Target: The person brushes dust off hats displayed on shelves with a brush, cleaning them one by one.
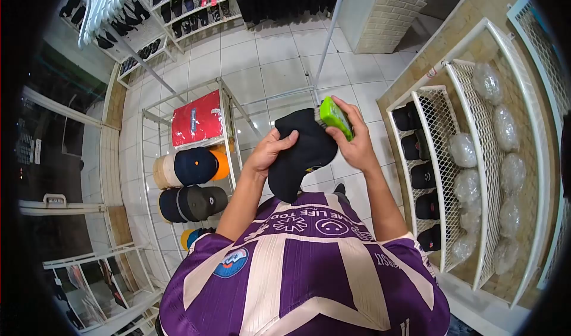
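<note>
A black cap (302, 151) is held up in front of my chest, its brim pointing down toward my shirt. My left hand (269, 151) grips the cap's left side, thumb lying across the black fabric. In my right hand (355, 138) is a bright green brush (335, 117), fingers wrapped round its back. The brush's bristles face the cap's upper right side and appear to touch it. A small yellowish mark shows near the cap's lower right edge.
On the left, a white wire rack (156, 117) bears a red packaged garment (197, 120) and rows of stacked caps (195, 164). Wire shelves (437, 151) on the right hold black caps and clear plastic-wrapped bundles (505, 127). Hangers (107, 8) and shoe shelves (193, 8) stand farther back.
</note>
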Tool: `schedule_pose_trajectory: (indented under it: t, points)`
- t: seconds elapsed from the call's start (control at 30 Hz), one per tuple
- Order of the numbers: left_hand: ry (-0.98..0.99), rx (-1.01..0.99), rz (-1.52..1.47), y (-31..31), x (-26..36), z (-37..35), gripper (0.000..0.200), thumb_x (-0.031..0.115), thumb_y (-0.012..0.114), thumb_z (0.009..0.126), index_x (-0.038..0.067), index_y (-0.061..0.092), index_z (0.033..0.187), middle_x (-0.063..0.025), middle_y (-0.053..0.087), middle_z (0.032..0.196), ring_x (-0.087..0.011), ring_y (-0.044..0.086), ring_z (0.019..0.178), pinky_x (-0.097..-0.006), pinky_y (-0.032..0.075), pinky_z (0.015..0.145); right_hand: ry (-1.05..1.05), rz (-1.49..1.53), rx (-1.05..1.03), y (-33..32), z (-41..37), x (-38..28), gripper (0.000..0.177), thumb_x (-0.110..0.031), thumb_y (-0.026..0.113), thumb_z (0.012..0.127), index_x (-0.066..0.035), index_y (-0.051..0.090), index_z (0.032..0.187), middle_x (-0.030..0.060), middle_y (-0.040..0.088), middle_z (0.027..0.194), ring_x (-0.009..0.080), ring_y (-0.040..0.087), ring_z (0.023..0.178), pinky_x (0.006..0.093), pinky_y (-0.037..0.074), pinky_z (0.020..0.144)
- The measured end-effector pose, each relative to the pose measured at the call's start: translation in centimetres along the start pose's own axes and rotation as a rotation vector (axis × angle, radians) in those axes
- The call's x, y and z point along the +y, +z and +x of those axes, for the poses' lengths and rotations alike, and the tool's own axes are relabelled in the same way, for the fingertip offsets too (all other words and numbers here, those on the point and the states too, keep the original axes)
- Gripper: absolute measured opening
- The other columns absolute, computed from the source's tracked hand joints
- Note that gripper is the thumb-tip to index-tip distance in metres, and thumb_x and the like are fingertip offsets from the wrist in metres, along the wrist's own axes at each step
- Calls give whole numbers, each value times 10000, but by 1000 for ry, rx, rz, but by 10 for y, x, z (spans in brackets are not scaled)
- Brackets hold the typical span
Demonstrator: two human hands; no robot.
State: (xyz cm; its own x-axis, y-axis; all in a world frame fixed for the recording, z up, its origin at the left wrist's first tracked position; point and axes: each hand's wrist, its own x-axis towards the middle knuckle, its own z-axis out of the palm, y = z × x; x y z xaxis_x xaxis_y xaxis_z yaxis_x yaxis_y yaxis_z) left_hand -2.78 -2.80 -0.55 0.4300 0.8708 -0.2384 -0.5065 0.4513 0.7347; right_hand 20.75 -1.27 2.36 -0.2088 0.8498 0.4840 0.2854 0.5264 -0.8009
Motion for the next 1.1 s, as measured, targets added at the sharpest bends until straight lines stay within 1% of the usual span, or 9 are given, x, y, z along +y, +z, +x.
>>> schedule_pose_trajectory:
  t: [0.1,0.3,0.43,0.5,0.6,0.73,0.9,1.03,1.1]
  points:
    - [54,50,-25,5,6,3,384,218,674,995,0,586,1299,-108,716,1140,-190,722,972,-320,598,857,170,-118,167,-7,-2,27,561,-158,771,889,-11,551,1383,179,600,1261,317,590,1188,375,449,1036]
    - [102,134,-7,-8,8,16,355,229,668,998,7,601,1267,-120,713,1146,-184,729,953,-309,611,812,-58,-125,231,41,-18,-2,658,-80,822,768,-31,543,1362,186,580,1240,373,563,1163,432,450,1010]
    - [155,177,-177,-17,16,15,359,252,611,1029,-31,602,1249,-162,709,1165,-233,740,954,-355,618,820,-137,-171,-285,32,-34,-9,655,-35,807,737,-31,561,1344,186,579,1221,379,558,1144,457,454,997]
    - [173,123,-193,-25,14,21,370,257,619,1025,-33,598,1254,-170,703,1179,-236,740,948,-356,615,834,-168,-193,-260,34,-31,-8,643,-26,793,742,-44,574,1346,177,582,1225,375,567,1132,461,457,991]
    - [203,204,-249,-18,10,22,365,251,631,1019,-34,599,1246,-169,704,1178,-239,741,940,-354,614,840,6,-145,285,38,-18,-7,644,-39,801,742,-67,594,1351,142,602,1240,363,585,1135,441,475,988]
    - [275,217,-318,-18,15,26,348,236,639,1015,-31,602,1235,-165,706,1175,-244,739,957,-364,617,838,-127,-75,-280,40,-38,-11,615,-7,795,737,-23,601,1321,174,625,1227,358,607,1116,407,487,973]
    - [222,39,-327,-23,11,21,328,238,605,1033,-25,615,1228,-165,712,1164,-245,731,998,-374,604,878,-19,-154,205,33,-23,-13,647,32,787,718,-8,567,1325,168,586,1212,312,609,1106,366,491,963]
    - [282,99,-246,-3,10,27,328,262,575,1050,-17,635,1211,-149,726,1127,-217,733,978,-339,600,869,-191,-186,-168,50,-37,-11,734,-68,832,694,-48,598,1389,169,616,1188,351,603,1100,420,491,987]
    - [248,92,-190,-2,6,21,330,263,586,1045,-21,635,1207,-136,727,1117,-200,732,970,-336,605,854,-215,-272,-76,49,-33,-4,713,-62,825,725,-47,597,1401,174,616,1180,342,612,1086,402,497,959]
